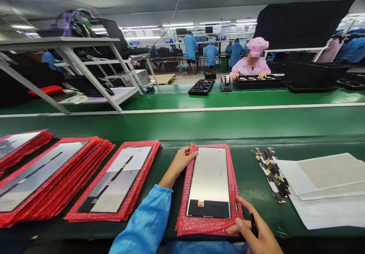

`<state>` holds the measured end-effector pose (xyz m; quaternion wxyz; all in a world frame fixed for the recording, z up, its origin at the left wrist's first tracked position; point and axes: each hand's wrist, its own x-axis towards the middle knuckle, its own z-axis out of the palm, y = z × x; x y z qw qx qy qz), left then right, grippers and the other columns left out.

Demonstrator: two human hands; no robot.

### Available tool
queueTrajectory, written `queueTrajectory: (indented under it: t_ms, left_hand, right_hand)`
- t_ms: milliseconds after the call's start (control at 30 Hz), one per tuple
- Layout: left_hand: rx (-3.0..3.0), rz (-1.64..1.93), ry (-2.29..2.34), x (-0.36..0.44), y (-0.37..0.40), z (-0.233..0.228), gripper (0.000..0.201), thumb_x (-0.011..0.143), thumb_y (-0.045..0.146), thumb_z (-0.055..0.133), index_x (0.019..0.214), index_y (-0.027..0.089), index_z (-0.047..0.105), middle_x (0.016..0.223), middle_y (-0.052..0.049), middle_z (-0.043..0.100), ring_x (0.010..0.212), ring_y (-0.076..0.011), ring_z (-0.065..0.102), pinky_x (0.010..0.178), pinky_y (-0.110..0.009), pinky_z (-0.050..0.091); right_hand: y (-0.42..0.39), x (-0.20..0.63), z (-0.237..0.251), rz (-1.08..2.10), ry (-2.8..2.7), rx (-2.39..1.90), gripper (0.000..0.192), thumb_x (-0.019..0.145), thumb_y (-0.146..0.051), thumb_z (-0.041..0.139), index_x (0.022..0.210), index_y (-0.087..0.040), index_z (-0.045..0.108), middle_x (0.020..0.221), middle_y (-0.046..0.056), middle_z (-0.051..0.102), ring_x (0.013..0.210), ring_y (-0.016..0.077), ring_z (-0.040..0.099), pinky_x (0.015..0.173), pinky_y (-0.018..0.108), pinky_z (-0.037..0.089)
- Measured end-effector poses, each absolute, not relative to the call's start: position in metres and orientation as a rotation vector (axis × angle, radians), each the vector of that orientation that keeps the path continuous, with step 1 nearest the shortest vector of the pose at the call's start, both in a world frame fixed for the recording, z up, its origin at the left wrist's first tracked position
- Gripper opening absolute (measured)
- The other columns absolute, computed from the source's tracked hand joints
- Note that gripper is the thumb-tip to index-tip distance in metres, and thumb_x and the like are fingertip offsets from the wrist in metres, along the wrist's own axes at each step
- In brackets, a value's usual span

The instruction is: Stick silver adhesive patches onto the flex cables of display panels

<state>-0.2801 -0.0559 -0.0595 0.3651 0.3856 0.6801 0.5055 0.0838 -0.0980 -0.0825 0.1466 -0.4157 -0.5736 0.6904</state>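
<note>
Left hand pinches red bubble wrap at its upper-left edge, presumably steadying the display panel lying on it, on the counter. Right hand holds slim black tool, touching lower-right edge; flex cables beside, likely for reach.

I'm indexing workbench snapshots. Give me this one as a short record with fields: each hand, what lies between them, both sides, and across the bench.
left hand: thumb over upper left edge of red wrap
right hand: at wrap's lower right edge, slim black object held in it
between hands: pale panel, black band at near end, lying on wrap
left side: three red stacks, panels on top
right side: strips, white sheets
across: person in pink, hands at black tray
</note>
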Motion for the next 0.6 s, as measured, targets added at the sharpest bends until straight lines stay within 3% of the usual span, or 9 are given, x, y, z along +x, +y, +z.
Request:
queueTrajectory:
  t_ms: [67, 133, 167, 233, 333, 433, 600]
  left_hand:
    - [1.057, 1.288, 1.807, -0.28, -0.056, -0.061, 0.037, 0.071, 0.052, 0.07, 0.093, 0.023, 0.067, 0.083, 0.009, 0.077, 0.08, -0.0121, 0.075, 0.074, -0.025, 0.057]
    - [1.157, 1.257, 1.914, -0.28, -0.056, -0.062, 0.034, 0.073, 0.052, 0.066, 0.092, 0.024, 0.068, 0.081, 0.011, 0.076, 0.08, -0.011, 0.074, 0.075, -0.023, 0.055]
    - [1.205, 1.237, 1.977, -0.281, -0.056, -0.062, 0.033, 0.073, 0.052, 0.065, 0.091, 0.025, 0.068, 0.079, 0.01, 0.076, 0.081, -0.0114, 0.073, 0.075, -0.023, 0.054]
    - [1.259, 1.195, 2.096, -0.281, -0.057, -0.061, 0.034, 0.073, 0.054, 0.065, 0.09, 0.026, 0.07, 0.076, 0.01, 0.075, 0.084, -0.0132, 0.073, 0.077, -0.024, 0.053]
    - [1.253, 1.123, 2.227, -0.281, -0.059, -0.057, 0.034, 0.073, 0.057, 0.062, 0.089, 0.028, 0.072, 0.071, 0.011, 0.073, 0.092, -0.0163, 0.072, 0.083, -0.027, 0.053]
    - [1.201, 1.142, 2.266, -0.283, -0.066, -0.052, 0.032, 0.074, 0.057, 0.063, 0.087, 0.029, 0.072, 0.067, 0.01, 0.072, 0.1, -0.0193, 0.071, 0.087, -0.029, 0.051]
    - [1.123, 1.359, 2.286, -0.272, -0.104, -0.044, 0.033, 0.071, 0.05, 0.07, 0.1, 0.035, 0.068, 0.081, 0.008, 0.073, 0.125, -0.0258, 0.06, 0.097, -0.033, 0.046]
  right_hand:
    - [-0.084, 0.097, -0.068, 1.85, -1.774, -1.271, 0.048, 0.072, -0.059, 0.063, 0.114, -0.074, 0.049, 0.07, -0.014, 0.079, 0.036, 0.0266, 0.068, 0.034, 0.038, 0.051]
    - [-0.061, 0.111, -0.053, 1.419, -1.948, -1.362, 0.021, 0.076, -0.062, 0.056, 0.095, -0.062, 0.065, 0.059, -0.011, 0.075, 0.041, 0.0275, 0.069, 0.041, 0.041, 0.054]
    - [-0.046, 0.119, -0.046, 1.115, -2.019, -1.391, 0.017, 0.079, -0.061, 0.055, 0.088, -0.055, 0.068, 0.057, -0.009, 0.073, 0.053, 0.0294, 0.074, 0.051, 0.042, 0.058]
    - [-0.014, 0.134, -0.034, 0.63, -2.157, -1.502, 0.024, 0.082, -0.057, 0.05, 0.089, -0.043, 0.068, 0.076, -0.005, 0.079, 0.069, 0.0289, 0.076, 0.064, 0.04, 0.059]
    - [0.031, 0.152, -0.022, 0.494, -2.275, -1.593, 0.022, 0.084, -0.048, 0.051, 0.083, -0.031, 0.064, 0.076, 0.0, 0.077, 0.069, 0.0272, 0.074, 0.063, 0.035, 0.052]
    - [0.058, 0.155, -0.015, 0.476, -2.424, -1.642, 0.02, 0.083, -0.044, 0.06, 0.073, -0.027, 0.061, 0.069, -0.001, 0.074, 0.068, 0.0246, 0.072, 0.057, 0.028, 0.041]
    - [0.072, 0.142, -0.012, 0.472, -2.581, -1.706, 0.016, 0.08, -0.039, 0.07, 0.08, -0.023, 0.066, 0.067, 0.002, 0.074, 0.061, 0.021, 0.067, 0.054, 0.023, 0.029]
